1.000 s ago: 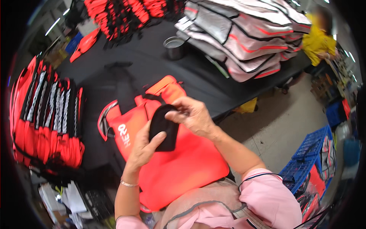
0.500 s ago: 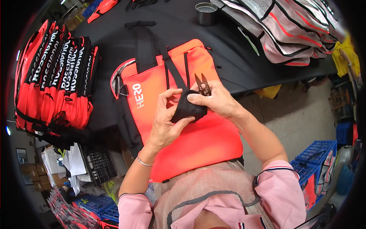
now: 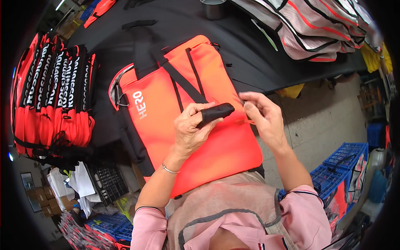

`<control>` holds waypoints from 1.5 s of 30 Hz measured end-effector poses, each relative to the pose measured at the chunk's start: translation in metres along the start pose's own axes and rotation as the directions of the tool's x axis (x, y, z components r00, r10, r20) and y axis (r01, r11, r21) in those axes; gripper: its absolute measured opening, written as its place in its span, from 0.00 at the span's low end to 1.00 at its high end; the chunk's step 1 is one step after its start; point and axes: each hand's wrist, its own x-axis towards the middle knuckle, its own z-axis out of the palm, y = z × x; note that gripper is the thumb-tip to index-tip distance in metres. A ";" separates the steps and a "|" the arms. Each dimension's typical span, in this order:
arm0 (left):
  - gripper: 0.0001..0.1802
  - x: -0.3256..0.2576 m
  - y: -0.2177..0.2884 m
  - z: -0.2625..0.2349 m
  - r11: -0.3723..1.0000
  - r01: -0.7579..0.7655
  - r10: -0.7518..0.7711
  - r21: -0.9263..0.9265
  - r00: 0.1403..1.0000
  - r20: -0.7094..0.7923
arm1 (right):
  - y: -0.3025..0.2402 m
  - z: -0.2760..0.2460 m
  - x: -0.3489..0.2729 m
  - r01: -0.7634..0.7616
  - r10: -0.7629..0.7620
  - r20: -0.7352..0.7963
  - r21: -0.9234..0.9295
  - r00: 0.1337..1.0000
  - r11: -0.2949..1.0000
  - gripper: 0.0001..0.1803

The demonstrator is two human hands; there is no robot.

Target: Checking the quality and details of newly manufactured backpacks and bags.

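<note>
A bright orange-red bag (image 3: 212,154) with black straps lies on the black-covered table against my lap. My left hand (image 3: 188,131) is closed on a black fabric handle wrap (image 3: 218,113), folded narrow, at the end of a black strap (image 3: 183,79) rising from the bag. To its right, apart from the wrap, my right hand (image 3: 268,121) hovers over the bag's right edge with curled fingers. Thread snips (image 3: 246,121) are in it, mostly hidden and blurred, with only a thin part showing below the thumb.
Several red and black bags (image 3: 58,96) stand stacked at the left. Grey bags with black and red trim (image 3: 308,29) are heaped at the far right. A metal cup (image 3: 213,9) stands at the table's back. Blue crates (image 3: 337,164) are at the lower right.
My right hand has let go of the black wrap and moved right, its snips no longer pointing up. The left hand has turned the wrap so that it lies narrow and nearly level.
</note>
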 end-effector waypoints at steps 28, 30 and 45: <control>0.16 -0.007 -0.011 0.015 1.000 -0.020 0.021 -0.010 0.997 0.070 | 0.015 -0.008 -0.010 -0.012 0.013 0.009 -0.048 1.000 0.999 0.08; 0.16 -0.008 -0.010 0.014 0.999 0.017 -0.014 -0.029 0.996 0.082 | 0.019 -0.004 -0.012 0.004 0.000 0.023 -0.150 1.000 0.989 0.08; 0.12 -0.062 0.003 -0.007 0.721 -0.490 0.412 0.491 0.872 0.266 | 0.034 -0.005 -0.048 -0.659 0.559 0.363 0.278 0.745 0.698 0.15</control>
